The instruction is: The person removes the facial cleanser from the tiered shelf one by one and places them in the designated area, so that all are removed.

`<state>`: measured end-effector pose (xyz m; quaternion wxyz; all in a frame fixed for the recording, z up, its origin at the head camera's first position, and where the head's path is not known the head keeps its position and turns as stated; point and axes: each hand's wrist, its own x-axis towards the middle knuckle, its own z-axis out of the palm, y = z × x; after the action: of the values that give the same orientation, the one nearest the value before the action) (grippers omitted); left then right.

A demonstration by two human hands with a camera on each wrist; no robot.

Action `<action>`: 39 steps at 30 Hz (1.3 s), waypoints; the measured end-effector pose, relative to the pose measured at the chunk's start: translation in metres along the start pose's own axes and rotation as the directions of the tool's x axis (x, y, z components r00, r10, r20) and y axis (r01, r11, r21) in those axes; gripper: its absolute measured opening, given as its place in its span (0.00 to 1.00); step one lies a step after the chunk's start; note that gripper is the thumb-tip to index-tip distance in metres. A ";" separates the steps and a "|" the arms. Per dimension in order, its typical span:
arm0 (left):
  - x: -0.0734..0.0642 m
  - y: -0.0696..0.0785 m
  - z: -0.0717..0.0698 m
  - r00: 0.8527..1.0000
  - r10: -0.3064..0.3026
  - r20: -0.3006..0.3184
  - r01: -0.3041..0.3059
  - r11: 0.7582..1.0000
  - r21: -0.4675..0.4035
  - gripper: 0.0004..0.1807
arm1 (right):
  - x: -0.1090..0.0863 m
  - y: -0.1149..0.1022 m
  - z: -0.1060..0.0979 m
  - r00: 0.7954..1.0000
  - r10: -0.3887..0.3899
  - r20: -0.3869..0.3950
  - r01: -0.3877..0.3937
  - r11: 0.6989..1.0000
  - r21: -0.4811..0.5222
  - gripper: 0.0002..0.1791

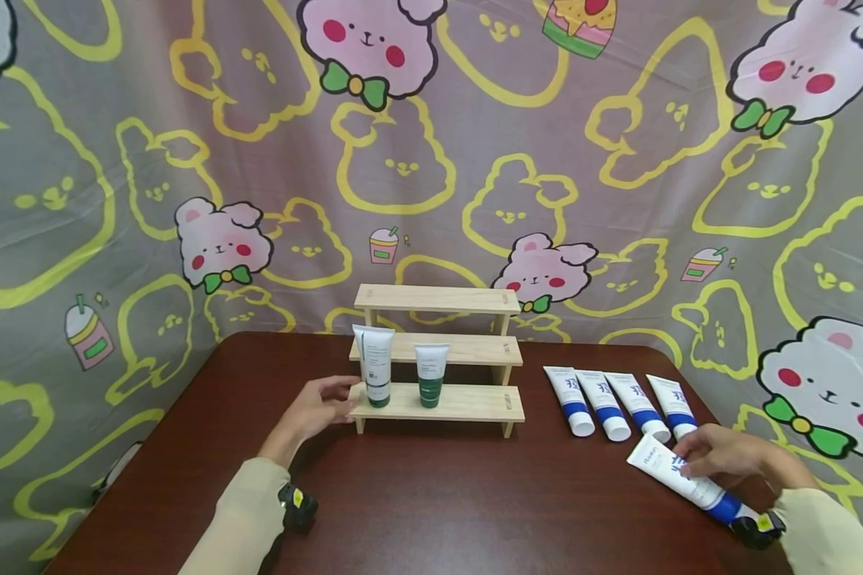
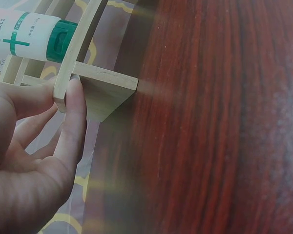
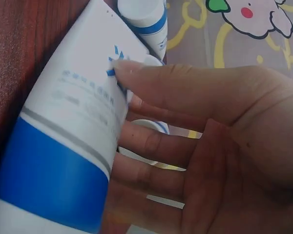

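Observation:
A three-tiered wooden display stand (image 1: 467, 403) rises from the tabletop, its steps climbing toward the back. My left hand (image 1: 320, 406) pinches the left end of its lowest board (image 2: 63, 87) between thumb and finger. Upright on that board are a white tube with a green cap (image 1: 378, 363) near the hand and a smaller white-and-green tube (image 1: 431, 375) beside it. At the right, my right hand (image 1: 741, 457) holds a white squeeze tube with a blue band (image 3: 53, 151), thumb on its printed face and fingers behind. That tube slants, its flat end pointing away from me.
Several similar white-and-blue tubes (image 1: 604, 403) lie in a row on the dark red-brown table (image 1: 431, 495), right of the stand, caps toward me. Behind the table hangs a grey cloth (image 1: 417, 239) printed with cartoon animals.

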<state>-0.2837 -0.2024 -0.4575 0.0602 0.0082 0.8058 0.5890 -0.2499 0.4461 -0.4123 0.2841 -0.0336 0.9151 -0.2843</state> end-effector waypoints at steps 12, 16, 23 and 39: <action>0.003 -0.001 -0.001 1.000 -0.015 -0.005 0.015 1.000 -0.002 0.26 | -0.003 -0.029 -0.006 0.997 -0.008 -0.079 0.002 0.997 -0.081 0.17; 0.002 -0.001 -0.001 1.000 -0.014 0.003 0.014 1.000 -0.006 0.27 | -0.004 -0.047 -0.013 0.992 -0.086 -0.097 0.080 0.995 -0.064 0.17; 0.000 0.002 0.000 1.000 -0.006 0.009 0.006 1.000 -0.010 0.28 | -0.002 -0.088 -0.014 0.965 -0.223 -0.135 0.207 0.970 -0.125 0.19; 0.001 0.001 -0.001 1.000 -0.023 0.011 0.023 1.000 -0.005 0.27 | 0.031 -0.190 0.021 0.904 -0.367 -0.219 0.339 0.928 -0.155 0.16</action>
<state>-0.2853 -0.2031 -0.4560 0.0713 0.0017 0.8039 0.5904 -0.2833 0.2698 -0.3395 0.1107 -0.1798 0.9363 -0.2807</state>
